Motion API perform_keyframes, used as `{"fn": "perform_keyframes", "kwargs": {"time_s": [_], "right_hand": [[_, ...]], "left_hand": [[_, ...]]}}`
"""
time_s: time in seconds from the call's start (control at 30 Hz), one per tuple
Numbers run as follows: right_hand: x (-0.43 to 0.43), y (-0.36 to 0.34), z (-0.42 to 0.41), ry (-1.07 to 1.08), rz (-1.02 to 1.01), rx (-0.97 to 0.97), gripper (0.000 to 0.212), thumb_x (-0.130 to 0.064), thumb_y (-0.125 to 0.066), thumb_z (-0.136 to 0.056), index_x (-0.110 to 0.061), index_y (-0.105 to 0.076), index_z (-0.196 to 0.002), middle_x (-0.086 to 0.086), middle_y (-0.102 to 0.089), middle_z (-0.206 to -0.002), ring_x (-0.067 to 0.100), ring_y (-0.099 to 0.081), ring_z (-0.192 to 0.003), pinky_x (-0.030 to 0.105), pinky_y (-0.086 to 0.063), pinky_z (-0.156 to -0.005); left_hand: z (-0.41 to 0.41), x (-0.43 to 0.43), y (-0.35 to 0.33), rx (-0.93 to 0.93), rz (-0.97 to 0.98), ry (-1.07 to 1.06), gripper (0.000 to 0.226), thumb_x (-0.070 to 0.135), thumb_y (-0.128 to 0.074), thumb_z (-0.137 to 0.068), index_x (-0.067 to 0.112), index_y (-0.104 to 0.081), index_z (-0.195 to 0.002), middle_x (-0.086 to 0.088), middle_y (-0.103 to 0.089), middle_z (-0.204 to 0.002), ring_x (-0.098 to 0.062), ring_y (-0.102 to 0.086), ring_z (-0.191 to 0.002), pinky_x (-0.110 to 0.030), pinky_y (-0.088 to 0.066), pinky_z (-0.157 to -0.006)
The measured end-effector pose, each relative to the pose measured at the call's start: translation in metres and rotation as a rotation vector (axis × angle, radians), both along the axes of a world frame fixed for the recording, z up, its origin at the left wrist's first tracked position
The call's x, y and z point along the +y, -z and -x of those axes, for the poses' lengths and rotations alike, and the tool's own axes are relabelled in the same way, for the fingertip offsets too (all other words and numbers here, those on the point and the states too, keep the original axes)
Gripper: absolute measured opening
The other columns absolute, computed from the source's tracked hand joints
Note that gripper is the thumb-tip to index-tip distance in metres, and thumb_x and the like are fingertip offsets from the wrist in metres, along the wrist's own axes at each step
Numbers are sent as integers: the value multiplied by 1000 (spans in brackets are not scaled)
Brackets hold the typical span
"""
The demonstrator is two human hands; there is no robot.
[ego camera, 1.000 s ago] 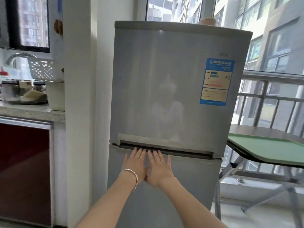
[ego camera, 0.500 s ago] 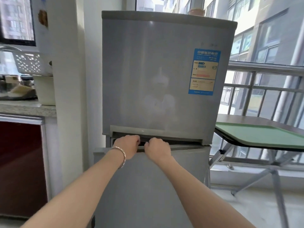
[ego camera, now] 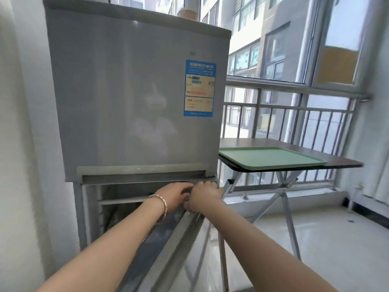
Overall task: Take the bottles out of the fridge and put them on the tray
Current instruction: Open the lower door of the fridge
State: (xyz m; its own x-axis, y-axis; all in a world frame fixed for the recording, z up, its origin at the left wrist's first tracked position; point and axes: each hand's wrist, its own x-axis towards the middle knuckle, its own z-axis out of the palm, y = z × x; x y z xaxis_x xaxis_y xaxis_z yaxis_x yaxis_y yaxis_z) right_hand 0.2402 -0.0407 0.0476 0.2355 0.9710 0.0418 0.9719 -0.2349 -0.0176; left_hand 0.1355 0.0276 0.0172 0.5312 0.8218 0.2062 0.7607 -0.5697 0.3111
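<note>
Fridge (ego camera: 136,91): grey, 2 doors, at the left. Its lower door (ego camera: 174,239) stood ajar, swung toward you.

Hands: your left hand (ego camera: 175,196), with a bracelet (ego camera: 162,205) on the wrist, and your right hand (ego camera: 203,198) sat side by side, touching. The fingers of both were curled over that door's top edge.

Tray (ego camera: 271,158): green, lying flat on the bench (ego camera: 336,161), just right of the fridge.

Bottles: the opened interior was dim and blurred, so you could not make them out.
</note>
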Motion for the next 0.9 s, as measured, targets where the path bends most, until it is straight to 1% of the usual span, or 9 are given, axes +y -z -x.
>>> {"fn": "perform_keyframes", "kwargs": {"time_s": [0.07,0.17,0.3,0.37,0.4,0.5,0.6,0.77,0.9], "right_hand": [[-8,0,-17,23,41,-1,79,-48,-52,-89,-7,-23,-151,16,-29,-154,36,-29,-141,54,-31,-110],[-21,4,-44,51,83,-3,82,-49,-54,-90,-12,-18,-153,13,-24,-157,37,-23,-144,64,-25,-110],[-28,14,-76,101,159,-22,74,-43,-44,-98,-14,-8,-156,14,-12,-161,36,-11,-147,73,-17,-108],[-35,20,-92,146,175,-48,73,-38,-41,-99,-14,-3,-156,12,-8,-162,33,-7,-148,72,-15,-110],[-40,24,-101,171,176,-43,77,-39,-43,-99,-12,2,-156,11,-5,-163,32,-5,-150,70,-15,-111],[-58,32,-123,204,125,-3,95,-56,-46,-93,-11,10,-154,9,4,-165,34,3,-151,68,-15,-112],[-66,38,-149,191,64,-87,100,-67,-46,-87,-20,11,-155,7,2,-165,37,5,-150,68,-15,-110],[-65,43,-188,164,34,-150,109,-79,-48,-77,-30,12,-155,2,1,-165,27,-1,-152,67,-17,-110],[-62,40,-198,168,52,-113,112,-83,-46,-74,-33,13,-154,1,4,-166,25,3,-152,68,-11,-112]], "left_hand": [[-26,-4,3,-27,-15,51,42,29,-45,-97,34,-49,-139,2,-54,-142,-21,-49,-132,-35,-39,-108],[-60,-15,6,-43,-23,81,42,33,-38,-99,41,-45,-139,-2,-36,-155,-26,-35,-142,-45,-34,-113],[-88,-26,10,43,-109,90,42,35,-30,-102,32,-43,-142,3,-30,-157,-19,-30,-144,-46,-34,-111],[-102,-30,14,67,-122,104,45,36,-26,-103,30,-36,-146,4,-22,-161,-14,-18,-149,-44,-29,-115],[-111,-33,16,89,-130,112,47,37,-23,-103,28,-30,-149,4,-18,-162,-14,-14,-150,-43,-27,-116],[-129,-39,25,153,-121,124,53,41,-19,-102,30,-12,-154,4,-6,-164,-14,-4,-151,-44,-17,-121],[-144,-39,33,188,-114,116,57,48,-17,-100,38,1,-153,5,5,-163,-16,5,-151,-49,-2,-122],[-169,-37,38,208,-107,68,60,52,-17,-98,41,9,-151,4,9,-163,-18,8,-151,-54,3,-120],[-177,-33,38,195,-74,70,63,56,-18,-97,41,10,-151,5,12,-163,-19,10,-151,-53,3,-119]]}}
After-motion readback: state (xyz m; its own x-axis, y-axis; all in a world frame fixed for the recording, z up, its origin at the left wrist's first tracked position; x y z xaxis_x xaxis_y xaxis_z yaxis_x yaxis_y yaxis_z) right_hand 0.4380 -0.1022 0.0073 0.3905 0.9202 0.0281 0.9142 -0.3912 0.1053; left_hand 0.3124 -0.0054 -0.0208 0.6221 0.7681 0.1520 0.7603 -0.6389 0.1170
